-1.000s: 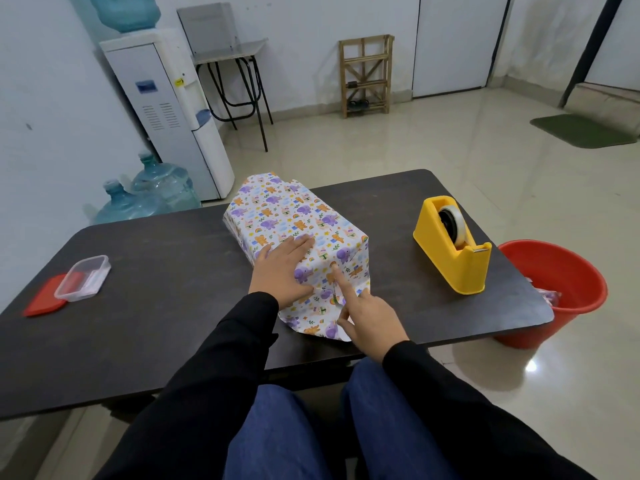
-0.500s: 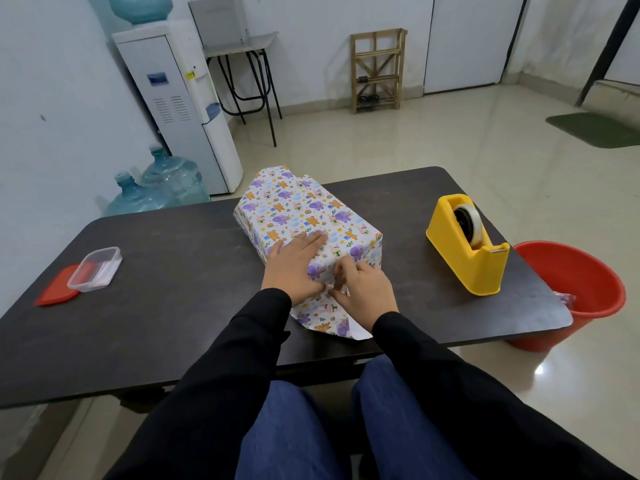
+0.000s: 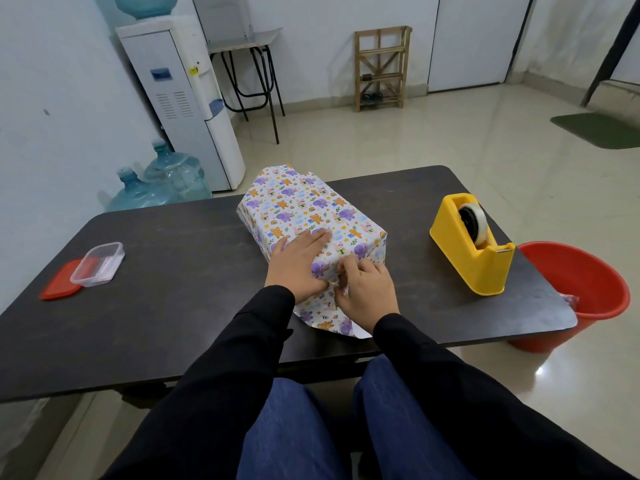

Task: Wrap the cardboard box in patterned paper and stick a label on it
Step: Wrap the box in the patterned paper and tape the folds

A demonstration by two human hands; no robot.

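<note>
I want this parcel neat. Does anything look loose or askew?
At the near end the paper is unfinished: a flap lies flat on the table, poking out beneath the hands. The left hand presses the top down; the right hand pinches the paper edge. The far end looks uneven too.

matt patterned paper (image 3: pixel 304 209), glossy yellow plastic tape dispenser (image 3: pixel 467 261), matt dark table (image 3: pixel 173 299)

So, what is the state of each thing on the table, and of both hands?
Cardboard box: covered in patterned paper, near end flap not yet folded up.
Left hand: flat, presses the box top.
Right hand: fingers curled, pinches the paper at the near edge.
Tape dispenser: upright, roll loaded.
Plastic container: lid off.
</note>
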